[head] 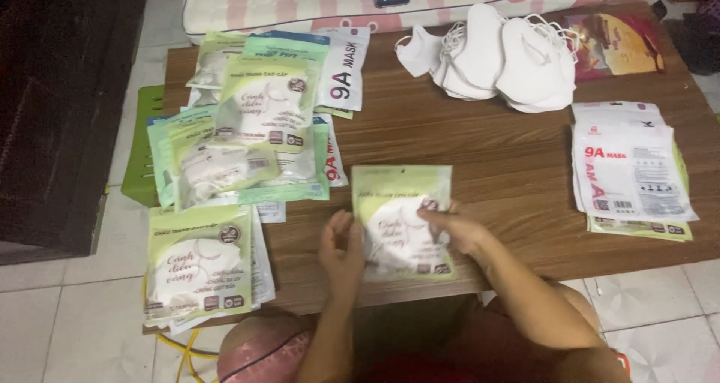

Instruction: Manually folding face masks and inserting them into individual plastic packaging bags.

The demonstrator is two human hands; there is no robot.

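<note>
Presently, item: green mask packet (pixel 403 219), flat on the desk (pixel 510 165) at six o'clock, my left hand (pixel 342 252) open against its edge, my right hand (pixel 454 225) pinching its face; best smoothed flat, edges squared.

Left hand (pixel 343 249), right hand (pixel 455 228) pinching.
</note>
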